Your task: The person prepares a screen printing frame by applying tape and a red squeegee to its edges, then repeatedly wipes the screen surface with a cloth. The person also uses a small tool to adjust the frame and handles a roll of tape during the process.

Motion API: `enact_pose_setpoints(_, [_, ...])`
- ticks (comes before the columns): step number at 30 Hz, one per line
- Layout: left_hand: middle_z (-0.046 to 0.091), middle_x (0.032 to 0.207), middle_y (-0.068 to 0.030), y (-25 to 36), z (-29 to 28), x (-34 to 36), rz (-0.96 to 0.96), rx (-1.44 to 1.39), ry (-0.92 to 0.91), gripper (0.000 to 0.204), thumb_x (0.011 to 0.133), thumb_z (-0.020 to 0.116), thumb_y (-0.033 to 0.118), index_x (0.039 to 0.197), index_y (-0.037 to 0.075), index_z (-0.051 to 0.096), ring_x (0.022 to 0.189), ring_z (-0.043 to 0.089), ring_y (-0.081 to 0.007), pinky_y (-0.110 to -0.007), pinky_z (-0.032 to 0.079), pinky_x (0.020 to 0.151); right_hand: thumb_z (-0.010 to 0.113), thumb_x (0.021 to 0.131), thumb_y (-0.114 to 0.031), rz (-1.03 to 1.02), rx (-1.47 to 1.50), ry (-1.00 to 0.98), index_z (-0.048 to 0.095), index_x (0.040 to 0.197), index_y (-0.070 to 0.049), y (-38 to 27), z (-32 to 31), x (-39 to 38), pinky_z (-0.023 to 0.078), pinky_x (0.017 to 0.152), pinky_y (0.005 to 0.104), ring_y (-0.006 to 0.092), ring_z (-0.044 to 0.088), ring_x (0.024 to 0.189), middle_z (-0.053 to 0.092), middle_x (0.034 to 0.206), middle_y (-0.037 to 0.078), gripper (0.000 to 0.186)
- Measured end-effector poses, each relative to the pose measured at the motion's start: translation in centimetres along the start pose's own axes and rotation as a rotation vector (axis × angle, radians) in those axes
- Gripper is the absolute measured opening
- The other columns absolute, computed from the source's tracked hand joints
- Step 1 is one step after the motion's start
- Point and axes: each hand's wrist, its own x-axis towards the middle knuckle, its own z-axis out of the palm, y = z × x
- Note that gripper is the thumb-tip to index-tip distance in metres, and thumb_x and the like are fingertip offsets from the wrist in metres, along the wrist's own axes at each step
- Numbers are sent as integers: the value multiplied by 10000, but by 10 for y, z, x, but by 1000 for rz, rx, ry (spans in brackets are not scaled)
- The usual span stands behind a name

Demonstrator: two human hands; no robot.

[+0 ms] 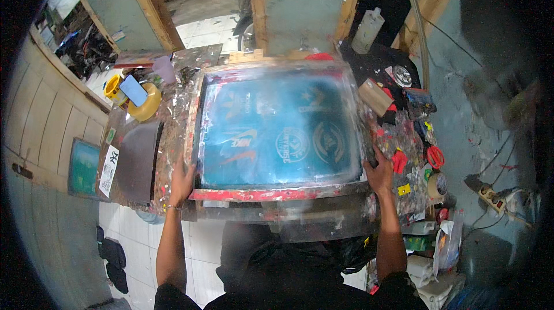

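A screen printing frame (pixel 277 194) with blue mesh (pixel 242 114) and faint printed designs lies over the paint-stained worktable (pixel 170 108), its far part slightly blurred. My left hand (pixel 182 177) grips the left side of the frame near its front corner. My right hand (pixel 379 171) holds the right side, with fingers and thumb around the edge. Left of the frame are a dark flat board (pixel 135 166) and a white printed strip (pixel 108 170).
Around the frame are a yellow container (pixel 145 107), purple cup (pixel 163 69), white bottle (pixel 367 32), cardboard block (pixel 375 96), red scissors (pixel 435 157) and tape roll (pixel 437 185). A power strip (pixel 490 197) with cables is at the right wall. Doorways stand behind; bags lie below right.
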Motion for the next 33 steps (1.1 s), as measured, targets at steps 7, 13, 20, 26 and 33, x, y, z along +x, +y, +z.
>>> enact_pose_setpoints(7, [357, 1466, -281, -12, 8, 1, -30, -90, -21, 732, 892, 638, 230, 1445, -84, 277, 1383, 340, -324, -365, 246, 1137, 700, 777, -166, 38, 78, -2, 531, 1306, -20, 3, 1, -5, 442, 975, 432, 407, 564, 1147, 593, 1228, 256, 574])
enact_pose_setpoints(13, [304, 1509, -247, 14, -4, -4, -66, -54, -74, 716, 896, 611, 152, 1468, -63, 237, 1419, 277, -299, -360, 199, 1157, 670, 813, -194, -69, 29, 90, 475, 1313, -8, 5, 7, -3, 441, 965, 455, 440, 551, 1132, 587, 1201, 275, 568])
enact_pose_setpoints(20, [310, 1508, -243, 20, -3, -6, -90, -91, -48, 713, 884, 607, 125, 1464, -67, 240, 1419, 278, -298, -357, 187, 1159, 676, 846, -306, -184, -156, 64, 478, 1295, 15, -10, -16, 15, 435, 958, 486, 462, 536, 1122, 556, 1223, 290, 587])
enact_pose_setpoints(26, [324, 1500, -240, 14, 1, -3, -118, -80, -30, 703, 889, 593, 159, 1458, -72, 251, 1412, 287, -297, -352, 184, 1156, 793, 722, -336, -381, -294, 245, 391, 1346, 23, 45, -24, 160, 367, 1034, 477, 463, 506, 1171, 548, 1238, 280, 825])
enact_pose_setpoints(33, [314, 1502, -243, 17, -6, -3, -145, -136, -52, 682, 891, 574, 151, 1455, -71, 262, 1415, 277, -295, -360, 186, 1155, 869, 577, -308, -272, -331, -56, 303, 1398, -14, 59, -10, 231, 380, 991, 507, 432, 493, 1177, 498, 1292, 262, 1040])
